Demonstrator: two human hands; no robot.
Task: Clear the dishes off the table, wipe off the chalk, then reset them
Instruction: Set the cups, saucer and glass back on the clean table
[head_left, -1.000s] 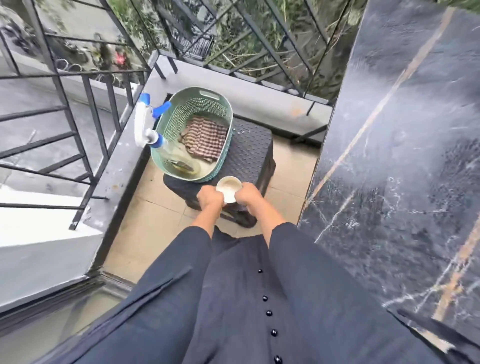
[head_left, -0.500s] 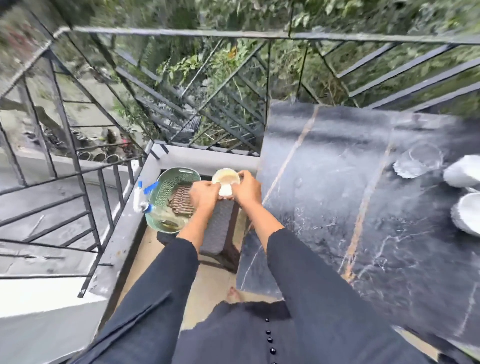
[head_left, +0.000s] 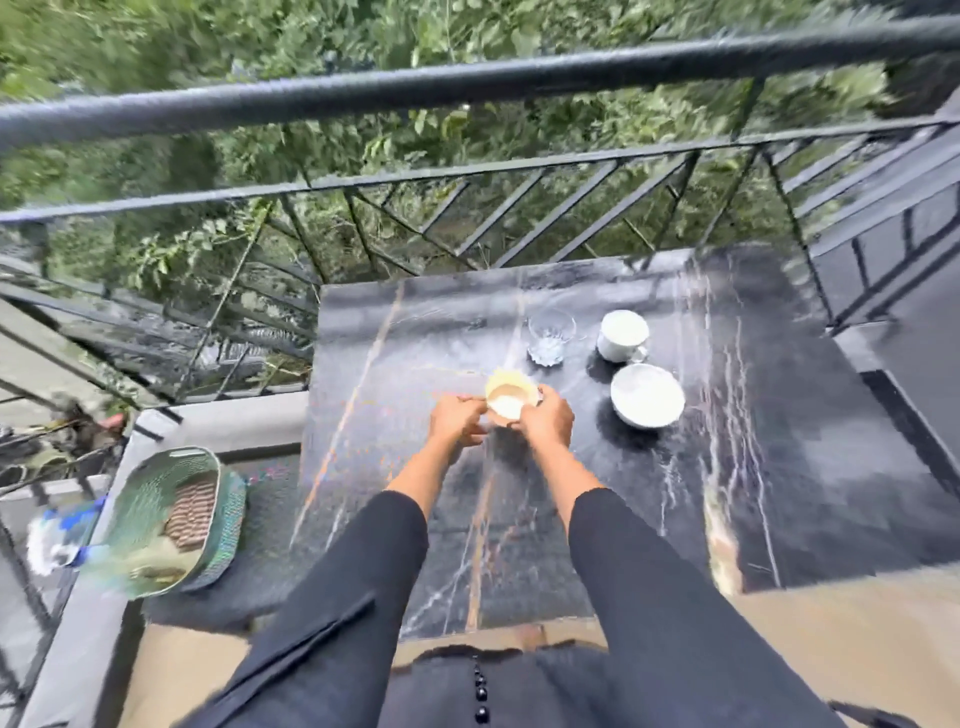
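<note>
Both my hands hold a small cream bowl (head_left: 508, 399) over the middle of the black marble table (head_left: 810, 467). My left hand (head_left: 457, 422) grips its left rim and my right hand (head_left: 546, 422) grips its right side. To the right of it on the table stand a white bowl (head_left: 647, 395), a white cup with a handle (head_left: 621, 335) and a clear glass (head_left: 550, 332). Whether the cream bowl touches the tabletop is unclear through the motion blur.
A green plastic basket (head_left: 218, 525) with a striped cloth (head_left: 190, 512) sits on a dark stool at the lower left, a blue-and-white spray bottle (head_left: 62, 540) beside it. A black metal railing (head_left: 467, 83) runs behind the table, with foliage beyond.
My hands carried the cream bowl from above the stool by the basket, rightward and up to over the table's middle. The view swung right, bringing the other dishes into sight.
</note>
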